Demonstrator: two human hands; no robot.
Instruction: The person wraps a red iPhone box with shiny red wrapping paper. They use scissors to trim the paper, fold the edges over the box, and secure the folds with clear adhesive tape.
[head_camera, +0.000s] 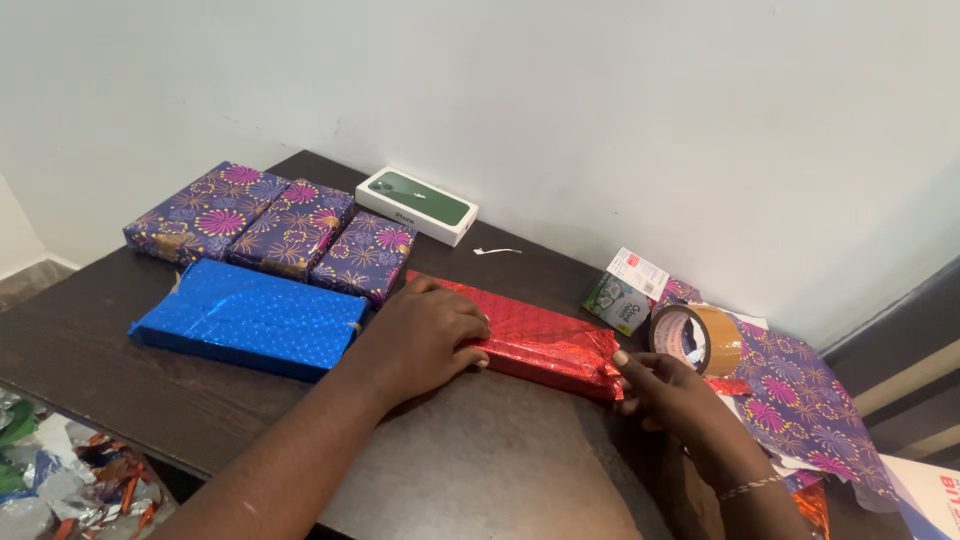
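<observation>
Left hand (425, 335) lies flat, fingers spread loose, palm pressing down on the near-left part of the red foil-wrapped box (530, 335). Not gripping, just holding it down. Right hand (665, 395) is at the right end of the same box, fingertips pinching the foil fold at that end; thumb side partly hidden, so how tight the pinch is can't be told. A thin bracelet (750, 487) sits on the right wrist.

The red box lies flat on the dark table (480, 470), stretched between the two hands, long side running left to right.

Just beyond the right hand: a roll of brown tape (700, 338) standing on edge, near the box end but not clearly touching it. Past the tape, a small carton (625, 292) with green and red print. To the right of the right hand, a loose sheet of purple patterned wrapping paper (810, 400).

Left of the left hand, close by: a blue foil-wrapped box (250, 315). Beyond it, three purple patterned wrapped boxes (290, 228) side by side. Beyond the left hand, near the wall, a white box with a green top (417, 205).

Below the left forearm, off the table edge: foil scraps (60, 480).
</observation>
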